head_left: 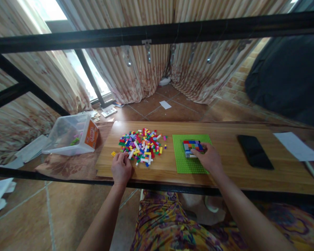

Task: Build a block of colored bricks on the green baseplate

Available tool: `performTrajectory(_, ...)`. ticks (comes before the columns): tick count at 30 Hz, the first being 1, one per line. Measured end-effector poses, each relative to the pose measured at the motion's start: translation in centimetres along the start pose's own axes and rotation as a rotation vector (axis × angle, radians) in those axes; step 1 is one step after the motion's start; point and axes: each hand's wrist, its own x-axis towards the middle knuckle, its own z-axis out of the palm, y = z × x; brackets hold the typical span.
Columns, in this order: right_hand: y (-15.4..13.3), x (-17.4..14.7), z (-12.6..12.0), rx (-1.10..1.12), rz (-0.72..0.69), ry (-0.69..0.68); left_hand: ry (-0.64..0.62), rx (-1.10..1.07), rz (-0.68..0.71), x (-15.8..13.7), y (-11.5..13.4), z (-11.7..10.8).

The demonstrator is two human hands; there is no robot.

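Observation:
A heap of small building bricks [143, 144] in many colours lies on the wooden board. At its near left edge rests my left hand [121, 168], fingers curled together; whatever they hold, if anything, is hidden. A yellow brick [113, 153] lies just beyond its knuckles, and a white brick is close to the fingertips. To the right, a green studded baseplate [181, 166] carries a low rectangular brick build [188, 146] in red, blue, grey and other colours. My right hand [210, 158] grips the build's right side, thumb on the near side, covering part of it.
A clear plastic box [68, 136] with an orange label stands left of the board [226, 179]. On the right lie a black phone [255, 151], a white paper [298, 144] and a white pen [313, 172]. A black metal bar [157, 35] crosses beyond the board.

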Motion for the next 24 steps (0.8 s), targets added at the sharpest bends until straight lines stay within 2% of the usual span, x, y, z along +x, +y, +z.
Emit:
performTrajectory(10, -0.4, 0.0, 0.0, 0.033, 0.064, -0.034, -0.015, -0.006, -0.008, 0.0, 0.0, -0.1)
performTrajectory(17, -0.1, 0.3, 0.3, 0.134, 0.016, 0.007, -0.004, 0.005, -0.006, 0.1, -0.2, 0.1)
performTrajectory(24, 1.1, 0.8, -0.8, 0.425, 0.098, -0.064, -0.002, -0.013, 0.013, 0.0, -0.2, 0.0)
